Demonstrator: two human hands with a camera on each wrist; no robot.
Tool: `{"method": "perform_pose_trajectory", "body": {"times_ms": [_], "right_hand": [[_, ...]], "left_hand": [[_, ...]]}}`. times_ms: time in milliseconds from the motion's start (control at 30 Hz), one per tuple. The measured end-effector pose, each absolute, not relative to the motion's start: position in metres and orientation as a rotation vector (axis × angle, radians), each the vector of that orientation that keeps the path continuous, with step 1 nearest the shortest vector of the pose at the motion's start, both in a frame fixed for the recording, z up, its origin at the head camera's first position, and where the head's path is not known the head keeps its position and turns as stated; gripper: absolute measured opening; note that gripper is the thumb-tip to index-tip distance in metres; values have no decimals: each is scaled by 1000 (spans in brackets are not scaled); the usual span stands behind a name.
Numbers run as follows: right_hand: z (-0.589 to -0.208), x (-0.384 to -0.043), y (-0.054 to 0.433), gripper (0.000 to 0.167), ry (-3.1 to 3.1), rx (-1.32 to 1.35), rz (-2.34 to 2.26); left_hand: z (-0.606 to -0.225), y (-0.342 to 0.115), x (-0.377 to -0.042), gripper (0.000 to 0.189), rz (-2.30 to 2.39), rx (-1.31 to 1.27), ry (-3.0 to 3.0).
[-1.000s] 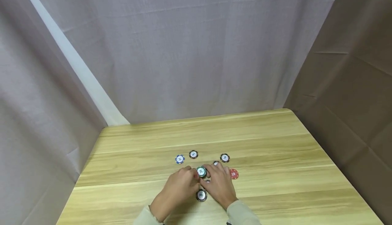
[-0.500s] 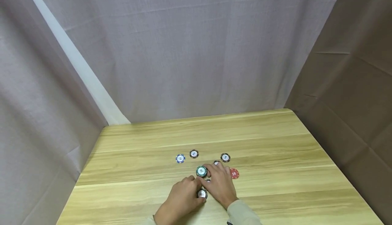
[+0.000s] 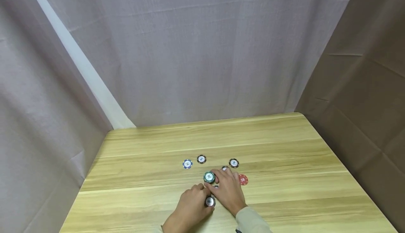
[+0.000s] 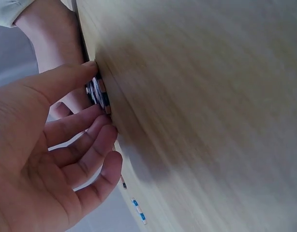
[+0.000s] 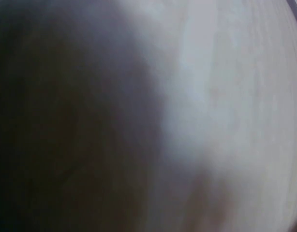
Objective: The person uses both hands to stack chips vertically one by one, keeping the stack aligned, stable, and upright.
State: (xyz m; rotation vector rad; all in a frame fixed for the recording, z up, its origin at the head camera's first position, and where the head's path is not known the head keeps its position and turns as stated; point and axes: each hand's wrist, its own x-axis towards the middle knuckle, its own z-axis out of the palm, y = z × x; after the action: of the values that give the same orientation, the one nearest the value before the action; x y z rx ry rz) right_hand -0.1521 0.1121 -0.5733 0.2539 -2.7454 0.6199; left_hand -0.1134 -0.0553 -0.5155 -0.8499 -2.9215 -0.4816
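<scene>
The left hand [image 3: 193,205] pinches a black chip [image 3: 210,201] at the surface of the worktop [image 3: 294,190]. The right hand [image 3: 227,190] holds a green chip [image 3: 209,176] between thumb and fingers, nearer the far edge. A red chip [image 3: 243,180] lies beside it, toward the right edge.

A green poker chip [image 3: 209,177] is facing up, showing a pale numbered centre, its near and right edges sitting between the right hand's [image 3: 227,190] thumb and forefinger. Nearer the person, a black chip [image 3: 210,201] with a pale centre is also facing up, the left hand [image 3: 191,206] gripping its edge.
</scene>
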Motion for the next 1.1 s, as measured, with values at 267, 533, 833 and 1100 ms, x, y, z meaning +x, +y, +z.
{"method": "perform_pose_trajectory", "body": {"times_ms": [267,533,833,1100], "right_hand": [[-572,-152,112,51,-2735,246,626],[-573,-152,112,51,-2731,242,636],[-573,-152,112,51,-2744,257,628],[-571,-151,113,51,-2744,271,601]], "left_hand": [[-518,-53,-113,31,-453,-887,-2913],[-520,-55,-113,32,-273,-1036,-2747],[-518,-58,-111,31,-281,-1035,-2798],[-516,-59,-114,29,-412,-1016,-2783]]}}
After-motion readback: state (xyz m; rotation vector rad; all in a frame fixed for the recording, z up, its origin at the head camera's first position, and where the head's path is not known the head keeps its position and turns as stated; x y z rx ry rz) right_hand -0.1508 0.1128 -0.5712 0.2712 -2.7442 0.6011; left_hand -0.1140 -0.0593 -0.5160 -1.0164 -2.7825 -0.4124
